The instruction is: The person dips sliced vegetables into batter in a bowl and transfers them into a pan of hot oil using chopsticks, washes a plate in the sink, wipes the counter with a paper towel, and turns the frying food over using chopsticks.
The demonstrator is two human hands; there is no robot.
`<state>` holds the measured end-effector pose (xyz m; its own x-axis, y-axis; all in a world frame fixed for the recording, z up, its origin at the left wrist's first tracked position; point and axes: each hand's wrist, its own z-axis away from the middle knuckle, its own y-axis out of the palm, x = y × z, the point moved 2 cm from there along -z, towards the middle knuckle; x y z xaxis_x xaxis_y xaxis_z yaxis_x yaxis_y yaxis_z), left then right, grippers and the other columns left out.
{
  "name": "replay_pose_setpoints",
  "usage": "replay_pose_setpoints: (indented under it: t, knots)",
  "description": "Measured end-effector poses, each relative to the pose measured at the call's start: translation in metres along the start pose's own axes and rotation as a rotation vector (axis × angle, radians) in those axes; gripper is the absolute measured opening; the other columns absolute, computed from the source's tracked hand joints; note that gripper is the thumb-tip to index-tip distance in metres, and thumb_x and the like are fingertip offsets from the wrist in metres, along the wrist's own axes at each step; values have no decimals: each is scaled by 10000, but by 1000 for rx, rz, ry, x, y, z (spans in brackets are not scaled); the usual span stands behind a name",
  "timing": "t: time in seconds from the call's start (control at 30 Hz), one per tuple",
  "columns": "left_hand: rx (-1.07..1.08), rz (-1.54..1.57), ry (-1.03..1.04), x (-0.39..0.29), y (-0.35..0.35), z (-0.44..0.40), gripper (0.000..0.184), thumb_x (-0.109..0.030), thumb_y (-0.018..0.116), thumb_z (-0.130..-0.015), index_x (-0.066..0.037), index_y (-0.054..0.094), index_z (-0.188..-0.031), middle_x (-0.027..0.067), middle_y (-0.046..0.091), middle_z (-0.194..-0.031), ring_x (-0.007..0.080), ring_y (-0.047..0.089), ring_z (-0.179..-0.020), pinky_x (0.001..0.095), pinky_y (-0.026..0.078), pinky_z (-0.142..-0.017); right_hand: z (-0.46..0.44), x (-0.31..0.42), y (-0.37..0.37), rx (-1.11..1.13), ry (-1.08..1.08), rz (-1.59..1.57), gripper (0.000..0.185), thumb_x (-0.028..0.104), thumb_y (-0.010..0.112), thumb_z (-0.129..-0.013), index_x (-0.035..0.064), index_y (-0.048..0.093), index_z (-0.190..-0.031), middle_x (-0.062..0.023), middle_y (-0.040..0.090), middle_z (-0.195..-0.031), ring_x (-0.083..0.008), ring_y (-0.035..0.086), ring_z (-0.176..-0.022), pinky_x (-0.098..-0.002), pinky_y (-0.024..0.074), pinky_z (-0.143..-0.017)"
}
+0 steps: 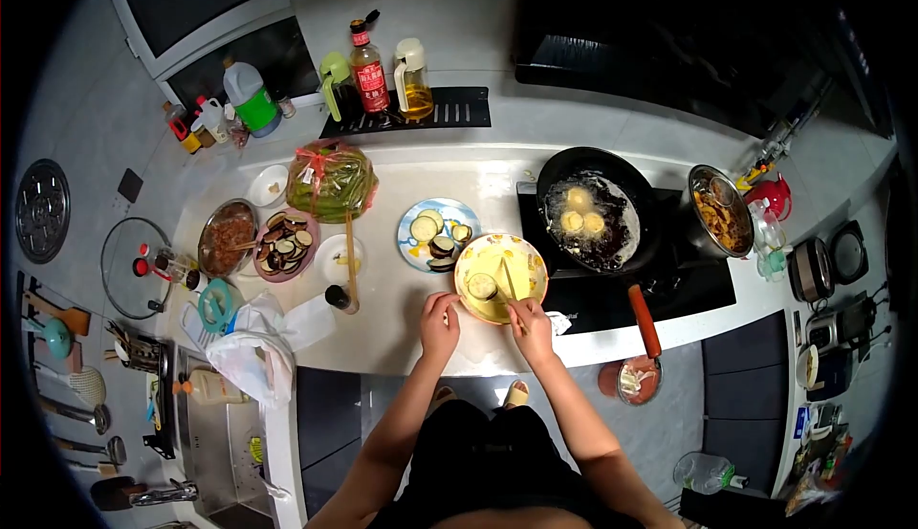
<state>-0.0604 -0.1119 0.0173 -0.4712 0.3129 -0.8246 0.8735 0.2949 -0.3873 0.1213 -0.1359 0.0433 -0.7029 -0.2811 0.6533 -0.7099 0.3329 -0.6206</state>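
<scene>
A patterned bowl (542,283) of yellow batter stands at the counter's front, with a round eggplant slice (482,287) lying in it. My right hand (532,326) grips chopsticks (510,283) whose tips dip into the batter. Close by the bowl's left rim is my left hand (441,326), its fingers curled together; whether they touch the rim or hold anything I cannot make out. Behind the bowl, a blue-and-white plate (413,215) carries several eggplant slices. In the black frying pan (561,164), a few yellow battered rounds (578,214) sit in bubbling oil.
The pan's red-brown handle (644,321) juts over the stove's front edge. A metal pot (704,180) stands right of the pan. To the left are a pink plate (314,250) of eggplant, a bowl of minced filling (251,209), a bagged green vegetable (335,189) and a dark-capped jar (338,299).
</scene>
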Motion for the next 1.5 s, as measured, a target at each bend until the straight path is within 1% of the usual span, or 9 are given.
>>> replay_pose_setpoints:
  t: [0.13, 0.4, 0.57, 0.67, 0.83, 0.93, 1.03, 1.17, 1.5]
  knots:
    - [11, 26, -40, 4, -6, -1, 201, 45, 517, -766, -65, 611, -905, 90, 561, -926, 244, 576, -791, 301, 477, -593, 4, 1, 10, 142, -82, 137, 171, 51, 618, -765, 14, 607, -932, -116, 524, -733, -280, 559, -567, -349, 459, -504]
    - [26, 35, -24, 7, -10, -9, 194, 42, 509, -783, -64, 610, -910, 82, 558, -943, 222, 575, -787, 282, 488, -600, 7, -14, 16, -137, -100, 101, 95, 120, 611, -791, 38, 623, -837, -128, 599, -775, -273, 589, -572, -321, 484, -540]
    - [30, 31, -4, 10, -11, -12, 193, 52, 505, -792, -54, 612, -912, 76, 558, -956, 188, 570, -776, 252, 485, -599, 5, -48, 28, -505, 818, -841, 299, 240, 501, -910, -35, 586, -829, -97, 633, -688, -127, 599, -577, -230, 487, -534]
    - [41, 32, -13, 8, -14, -14, 189, 50, 507, -791, -54, 614, -906, 74, 558, -958, 191, 571, -781, 253, 485, -594, 8, -63, 31, -624, 1082, -1053, 296, 265, 482, -918, -15, 574, -888, -99, 639, -737, -170, 632, -644, -234, 527, -578]
    - [44, 32, -14, 16, -14, -14, 185, 48, 507, -790, -55, 615, -901, 73, 558, -958, 191, 570, -782, 252, 484, -589, 5, -38, 23, -254, 554, -440, 297, 191, 510, -908, -78, 618, -840, -74, 625, -735, -122, 566, -596, -218, 459, -609]
    - [54, 36, -9, 16, -12, -15, 183, 36, 518, -783, -68, 608, -902, 77, 557, -948, 222, 575, -799, 282, 490, -592, -4, -15, 18, -250, 195, -89, 170, 101, 553, -859, -46, 631, -826, -146, 608, -681, -229, 589, -623, -285, 453, -600]
    - [58, 36, 5, 15, -11, -16, 177, 38, 513, -790, -59, 609, -903, 80, 560, -953, 211, 575, -796, 270, 490, -591, 3, -33, 20, -360, 377, -263, 304, 177, 519, -903, -83, 611, -775, -84, 630, -665, -108, 580, -584, -223, 453, -556]
    - [56, 64, 21, 12, -10, -18, 172, 39, 509, -795, -50, 608, -904, 81, 563, -959, 198, 576, -794, 256, 489, -582, 6, -34, 4, -610, 798, -721, 387, 289, 485, -919, -65, 622, -843, -106, 641, -678, -110, 582, -533, -210, 486, -528]
    - [94, 74, 21, 11, -6, -13, 184, 46, 511, -768, -58, 602, -888, 88, 561, -943, 235, 576, -815, 281, 490, -570, 37, -25, 2, -553, 913, -846, 356, 285, 482, -915, -55, 584, -882, -127, 628, -741, -157, 606, -572, -239, 505, -545]
